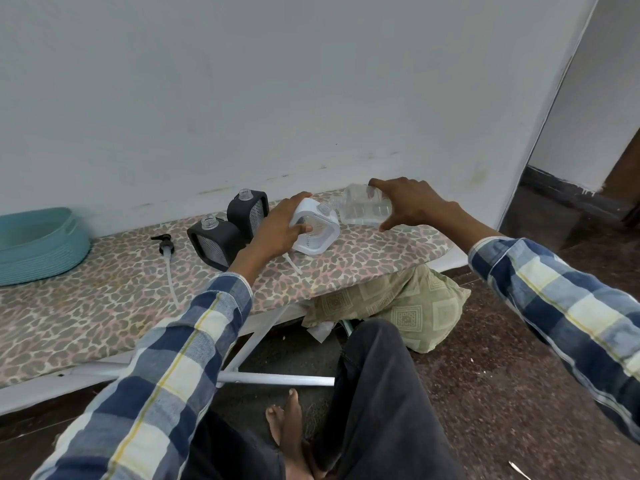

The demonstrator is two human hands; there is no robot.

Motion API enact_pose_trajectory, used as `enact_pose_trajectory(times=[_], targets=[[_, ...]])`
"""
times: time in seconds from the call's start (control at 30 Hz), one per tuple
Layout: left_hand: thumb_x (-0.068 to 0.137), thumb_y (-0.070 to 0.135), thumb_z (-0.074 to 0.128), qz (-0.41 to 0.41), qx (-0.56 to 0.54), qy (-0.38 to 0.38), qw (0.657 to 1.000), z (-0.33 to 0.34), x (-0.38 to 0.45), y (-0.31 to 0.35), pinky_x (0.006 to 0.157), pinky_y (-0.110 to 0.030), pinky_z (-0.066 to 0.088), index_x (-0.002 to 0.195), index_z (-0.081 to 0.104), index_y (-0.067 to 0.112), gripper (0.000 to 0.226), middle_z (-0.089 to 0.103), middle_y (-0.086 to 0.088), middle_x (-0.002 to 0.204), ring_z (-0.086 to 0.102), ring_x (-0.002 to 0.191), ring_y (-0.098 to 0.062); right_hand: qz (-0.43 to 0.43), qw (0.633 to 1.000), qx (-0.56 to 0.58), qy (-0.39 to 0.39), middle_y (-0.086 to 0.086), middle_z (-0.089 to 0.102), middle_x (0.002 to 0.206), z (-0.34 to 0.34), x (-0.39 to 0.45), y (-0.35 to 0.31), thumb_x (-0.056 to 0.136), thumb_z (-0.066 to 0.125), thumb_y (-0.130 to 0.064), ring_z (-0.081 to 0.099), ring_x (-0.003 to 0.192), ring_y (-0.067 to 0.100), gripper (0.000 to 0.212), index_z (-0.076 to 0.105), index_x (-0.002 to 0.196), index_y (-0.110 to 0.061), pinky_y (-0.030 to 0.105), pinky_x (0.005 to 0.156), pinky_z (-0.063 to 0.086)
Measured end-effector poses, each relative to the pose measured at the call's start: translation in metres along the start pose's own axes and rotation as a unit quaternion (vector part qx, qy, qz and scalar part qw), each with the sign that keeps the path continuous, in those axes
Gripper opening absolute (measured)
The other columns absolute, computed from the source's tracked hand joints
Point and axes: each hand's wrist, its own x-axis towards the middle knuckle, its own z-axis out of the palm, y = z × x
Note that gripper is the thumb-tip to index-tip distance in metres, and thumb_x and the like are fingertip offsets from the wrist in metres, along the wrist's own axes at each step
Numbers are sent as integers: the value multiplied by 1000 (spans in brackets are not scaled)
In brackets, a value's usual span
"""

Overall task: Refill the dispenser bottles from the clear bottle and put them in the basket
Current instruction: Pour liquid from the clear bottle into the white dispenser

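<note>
1. My left hand [282, 225] wraps the white dispenser bottle [316, 226], thumb on one side and fingers over the top edge, tipping it towards the right so its open neck faces the pour.
2. My right hand [403, 202] grips the clear bottle [363, 209], fingers spread along its far side and thumb underneath, holding it nearly on its side with its mouth right at the white bottle's neck. I hold it that way, I'd say, so the liquid runs straight across without spilling.
3. Whether liquid is flowing right now I can't tell; the stream, if any, is too small to see.
4. Two black dispenser bottles [221, 239] stand just beside my left hand with their necks open and caps off, waiting within easy reach for their turn.
5. One pump head [165, 244] lies flat on the table [104, 299] with its tube trailing towards me, set aside so the necks stay free.
6. The teal basket [38, 244] sits at the far left end of the table, well apart from the bottles, and no bottle shows in it: filling first, loading later.
</note>
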Motion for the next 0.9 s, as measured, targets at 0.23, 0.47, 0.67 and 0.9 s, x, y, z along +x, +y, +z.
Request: enact_pose_trajectory(times=[0.23, 0.47, 0.67, 0.9], targets=[[102, 23, 72, 3, 2, 1, 1000, 0, 0, 2, 104, -42, 42, 159, 41, 31, 66, 56, -8, 149, 54, 131, -28, -10, 1000, -16, 16, 5, 71, 111, 0, 3, 2, 69, 96, -49, 64, 97, 32, 81, 48, 132, -31, 39, 71, 48], [101, 22, 73, 1, 0, 2, 1000, 0, 0, 2, 105, -43, 45, 157, 43, 30, 64, 58, -6, 146, 56, 127, -27, -15, 999, -24, 28, 2, 69, 108, -2, 5, 2, 69, 95, -47, 62, 94, 29, 80, 47, 131, -32, 37, 69, 44], [100, 23, 73, 1, 1, -8, 1000, -1, 2, 0, 110, -51, 48, 153, 43, 33, 61, 58, -3, 146, 56, 128, -27, -20, 999, -26, 34, 0, 69, 107, -1, 7, 2, 70, 95, -45, 61, 93, 27, 80, 48, 133, -31, 35, 69, 39], [99, 24, 74, 1, 6, -9, 1000, -1, 3, -1, 107, -52, 50, 152, 43, 34, 63, 59, -3, 143, 58, 125, -28, -24, 998, -41, 39, 0, 67, 104, -4, 10, 2, 68, 96, -44, 61, 92, 27, 82, 48, 134, -31, 36, 69, 44]])
